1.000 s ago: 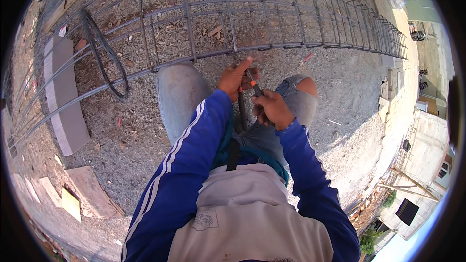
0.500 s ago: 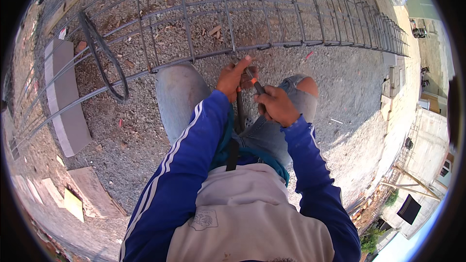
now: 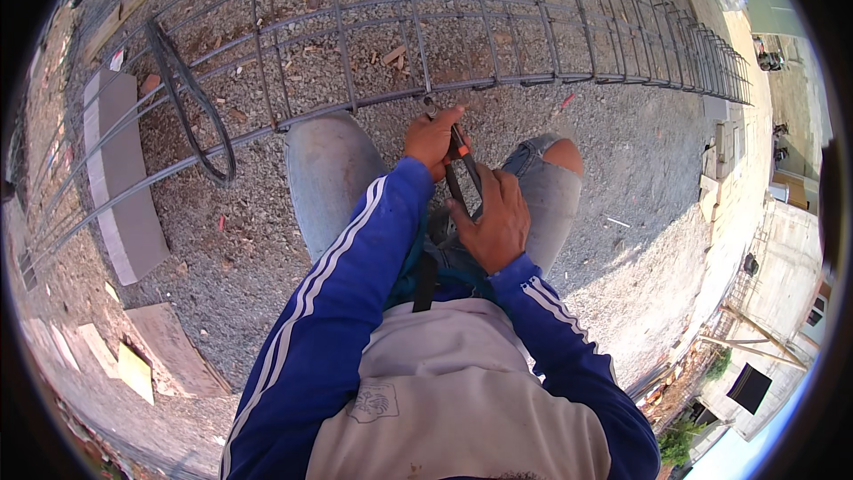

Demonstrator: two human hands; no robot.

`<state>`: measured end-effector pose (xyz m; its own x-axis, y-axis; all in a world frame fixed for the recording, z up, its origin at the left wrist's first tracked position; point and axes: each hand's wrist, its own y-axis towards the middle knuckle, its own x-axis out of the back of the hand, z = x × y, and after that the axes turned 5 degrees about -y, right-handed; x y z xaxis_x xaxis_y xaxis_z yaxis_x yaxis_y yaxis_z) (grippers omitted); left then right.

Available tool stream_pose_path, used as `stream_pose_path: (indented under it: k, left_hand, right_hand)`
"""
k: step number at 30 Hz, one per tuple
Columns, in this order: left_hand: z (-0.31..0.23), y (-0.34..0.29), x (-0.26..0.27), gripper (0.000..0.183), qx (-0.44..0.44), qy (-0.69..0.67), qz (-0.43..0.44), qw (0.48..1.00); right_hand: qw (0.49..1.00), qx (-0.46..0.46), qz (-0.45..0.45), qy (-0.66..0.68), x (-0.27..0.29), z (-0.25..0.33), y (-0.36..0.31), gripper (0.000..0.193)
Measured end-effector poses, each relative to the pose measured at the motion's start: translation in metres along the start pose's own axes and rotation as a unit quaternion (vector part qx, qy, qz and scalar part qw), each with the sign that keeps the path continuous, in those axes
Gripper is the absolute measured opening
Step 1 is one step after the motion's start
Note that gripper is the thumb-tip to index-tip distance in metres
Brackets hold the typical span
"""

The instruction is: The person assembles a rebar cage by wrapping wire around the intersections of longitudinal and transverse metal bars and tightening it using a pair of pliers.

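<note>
A pair of end-cutting pliers (image 3: 461, 151) with black and orange handles is between my hands, over the gap between my knees. My left hand (image 3: 430, 140) is closed round the tool's upper part, its thumb pointing toward the cage. Lower down, my right hand (image 3: 498, 227) has its thumb and fingers on either side of the handles. The tool's dark head (image 3: 430, 103) shows above my left hand, just short of the near long bar of a steel rebar cage (image 3: 484, 83). Whether the jaws grip any wire is too small to tell.
The cage stretches across the far side, receding right. A bent dark bar loop (image 3: 222, 138) hangs over its left end, near a grey block (image 3: 124, 178) under the bars. Boards (image 3: 173, 351) lie at lower left. Gravel (image 3: 640, 160) covers the ground; concrete blocks (image 3: 721, 156) stand at right.
The two handles, spread apart before, are now closer together. My right hand has moved down and left, from one handle to round both. My left hand has shifted slightly right.
</note>
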<state>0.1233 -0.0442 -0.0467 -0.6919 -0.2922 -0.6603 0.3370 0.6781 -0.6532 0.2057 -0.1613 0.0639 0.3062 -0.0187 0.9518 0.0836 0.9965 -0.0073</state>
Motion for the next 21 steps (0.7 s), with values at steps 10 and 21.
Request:
stream_pose_path:
  k: [10,21]
  left_hand:
    - [0.004,-0.001,-0.013,0.031,-0.068,0.111,-0.105,0.986]
    - [-0.003,-0.01,0.004,0.034,0.075,-0.066,0.076,0.992]
  right_hand:
    - [0.979,-0.085,0.181,-0.028,-0.03,-0.018,0.014,0.065]
    - [0.622,-0.267,0.397,0.619,-0.039,-0.041,0.02,0.033]
